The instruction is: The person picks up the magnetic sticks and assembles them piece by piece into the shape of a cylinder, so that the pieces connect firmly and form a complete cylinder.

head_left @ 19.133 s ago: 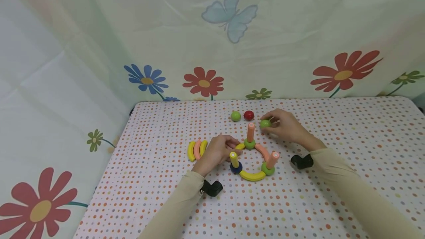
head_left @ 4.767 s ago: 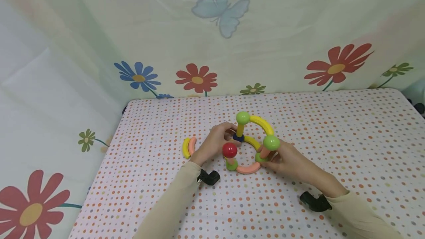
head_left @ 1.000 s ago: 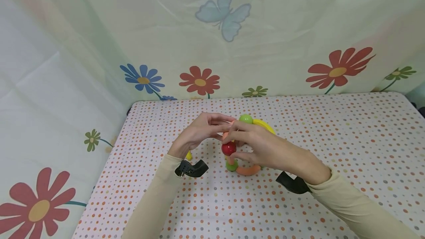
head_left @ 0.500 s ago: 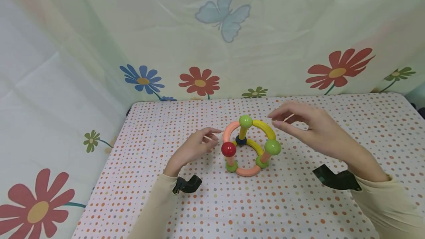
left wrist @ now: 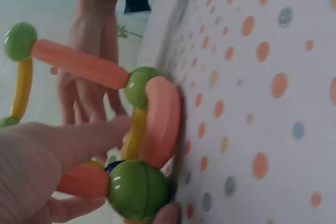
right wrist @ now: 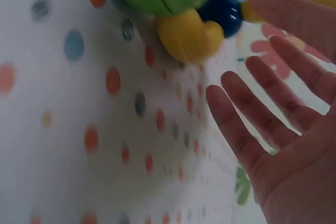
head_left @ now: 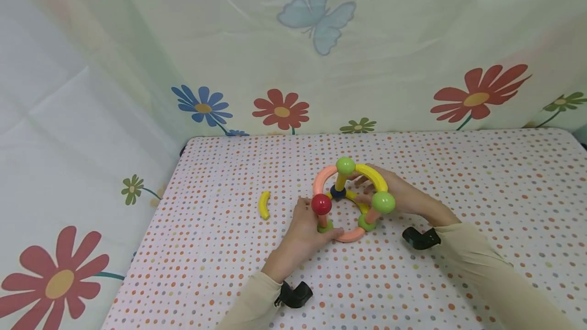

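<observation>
A two-level stick-and-ball frame [head_left: 351, 235] stands on the table, built of curved and straight orange and yellow sticks. On top sit a red ball [head_left: 321, 204] and two green balls, joined by an orange arc [head_left: 323, 179] and a yellow arc [head_left: 375, 177]. My left hand [head_left: 304, 233] grips the front-left post low down; its thumb lies over the lower orange arc. Fingers spread, my right hand [right wrist: 294, 145] is behind the frame's right side, its thumb beside the yellow post by the dark blue ball [right wrist: 223, 14]. The frame hides part of that hand in the head view.
One loose yellow curved stick [head_left: 264, 205] lies left of the frame. A dotted cloth [head_left: 206, 248] covers the table. A flowered curtain [head_left: 394, 39] hangs behind the far edge. Each wrist wears a black camera mount [head_left: 293, 295].
Half a second ago both hands were clear of the frame. The left has taken hold of its front-left post and the right has come in behind. An orange arc was added on top since 4.8 seconds ago.
</observation>
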`<action>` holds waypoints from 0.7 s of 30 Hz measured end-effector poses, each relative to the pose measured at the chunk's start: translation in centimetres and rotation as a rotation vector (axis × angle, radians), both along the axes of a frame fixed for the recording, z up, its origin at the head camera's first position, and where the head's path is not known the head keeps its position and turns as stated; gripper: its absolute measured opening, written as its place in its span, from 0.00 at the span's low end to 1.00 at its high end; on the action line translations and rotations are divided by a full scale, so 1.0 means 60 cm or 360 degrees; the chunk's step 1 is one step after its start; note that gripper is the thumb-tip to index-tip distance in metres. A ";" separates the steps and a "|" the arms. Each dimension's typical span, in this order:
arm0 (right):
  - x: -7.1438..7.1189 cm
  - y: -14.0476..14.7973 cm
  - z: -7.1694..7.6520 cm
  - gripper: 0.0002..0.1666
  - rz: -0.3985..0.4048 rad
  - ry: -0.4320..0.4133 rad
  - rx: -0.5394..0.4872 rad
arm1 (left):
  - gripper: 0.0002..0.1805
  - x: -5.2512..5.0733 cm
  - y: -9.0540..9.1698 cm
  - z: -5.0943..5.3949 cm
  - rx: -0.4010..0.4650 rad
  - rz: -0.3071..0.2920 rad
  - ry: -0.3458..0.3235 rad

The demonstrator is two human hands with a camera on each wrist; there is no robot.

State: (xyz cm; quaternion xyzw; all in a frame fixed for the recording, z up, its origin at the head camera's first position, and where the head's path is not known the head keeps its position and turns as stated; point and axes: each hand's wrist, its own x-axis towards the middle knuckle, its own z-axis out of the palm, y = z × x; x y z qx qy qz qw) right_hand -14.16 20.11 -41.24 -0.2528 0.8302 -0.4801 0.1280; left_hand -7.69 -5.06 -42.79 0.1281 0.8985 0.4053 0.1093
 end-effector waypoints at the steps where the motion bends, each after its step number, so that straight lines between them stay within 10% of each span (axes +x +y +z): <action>1: -0.001 -0.011 -0.002 0.33 0.0030 -0.0030 -0.0034 | 0.18 0.002 0.005 -0.002 -0.0012 0.0025 0.0021; 13: -0.017 -0.074 0.012 0.09 0.0269 0.0240 -0.0091 | 0.16 0.002 0.010 -0.010 -0.0028 0.0096 0.0089; 21: -0.018 -0.051 -0.014 0.09 0.0133 0.0179 -0.0049 | 0.09 -0.017 -0.004 -0.005 -0.0014 0.0071 0.0098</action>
